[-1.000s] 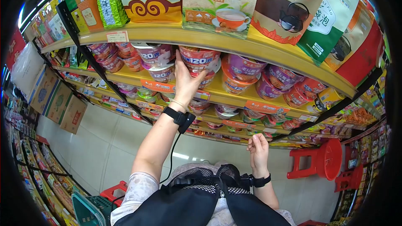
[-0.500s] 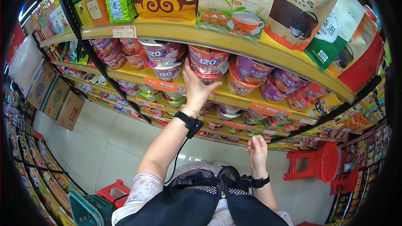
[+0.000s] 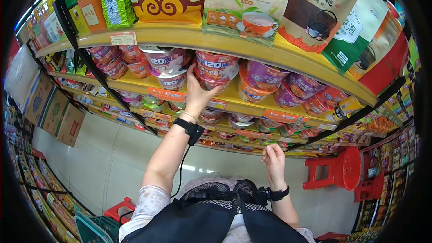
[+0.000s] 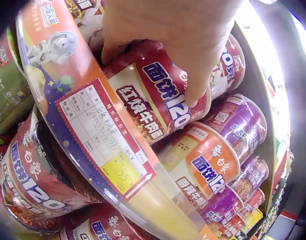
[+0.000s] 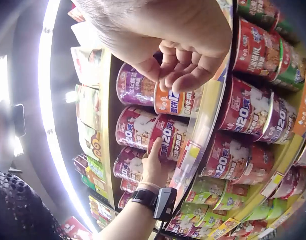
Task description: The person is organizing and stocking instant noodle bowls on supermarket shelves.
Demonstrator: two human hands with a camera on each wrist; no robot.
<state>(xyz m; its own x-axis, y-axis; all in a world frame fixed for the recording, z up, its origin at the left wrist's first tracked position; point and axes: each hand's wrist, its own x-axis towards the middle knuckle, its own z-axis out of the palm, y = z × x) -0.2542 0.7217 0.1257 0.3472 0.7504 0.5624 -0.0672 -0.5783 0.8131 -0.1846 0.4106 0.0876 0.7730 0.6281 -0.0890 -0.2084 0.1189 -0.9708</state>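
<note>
My left hand reaches into the shelf and grips the lower of two stacked red instant noodle bowls. In the left wrist view, the thumb lies along one side of that noodle bowl and the fingers go round the other, their tips partly hidden. Resting on top of it is a second red noodle bowl. My right hand hangs in front of my body, away from the shelf. Seen from the right wrist, this hand has loosely curled fingers and nothing in them.
Purple noodle bowls and an orange bowl stand right of the gripped stack, white-and-purple ones left. Tea bags line the yellow shelf above. Red stools stand at right, a green basket at lower left.
The left hand has slid slightly down the stack, from near the upper bowl to the lower one. The head view swayed a little; the right hand stays about where it was.
</note>
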